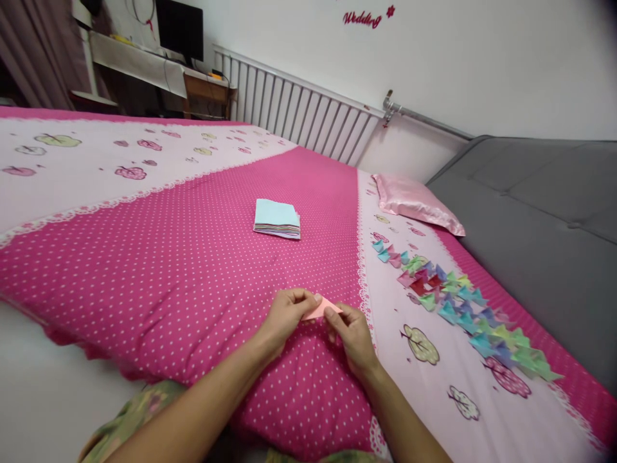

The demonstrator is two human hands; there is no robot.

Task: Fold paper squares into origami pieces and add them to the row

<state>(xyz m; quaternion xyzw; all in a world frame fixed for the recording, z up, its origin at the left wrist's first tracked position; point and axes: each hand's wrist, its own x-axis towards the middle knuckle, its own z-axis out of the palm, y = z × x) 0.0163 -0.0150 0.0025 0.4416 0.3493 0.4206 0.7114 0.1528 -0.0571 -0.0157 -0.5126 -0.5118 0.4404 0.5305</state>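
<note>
Between both hands is a small folded piece of salmon-pink paper point(320, 309), held just above the dotted bedspread. My left hand point(288, 316) is closed, pinching the paper's left part between thumb and fingers. On its right part, my right hand point(353, 334) closes with the thumb on top and the fingers partly hidden beneath. Beyond the hands lies a stack of square coloured paper sheets point(276, 218), with a pale blue one uppermost. To the right, many folded paper shapes point(465, 308) in several colours sit in rows on the bedspread.
A pink-and-white bedspread point(193, 257) covers the bed beneath everything. At the upper right are a shiny pink pillow point(417, 202) and a grey padded headboard point(535, 206). A white radiator point(299, 106) runs along the wall. A desk point(139, 67) with a dark monitor point(180, 29) stands far left.
</note>
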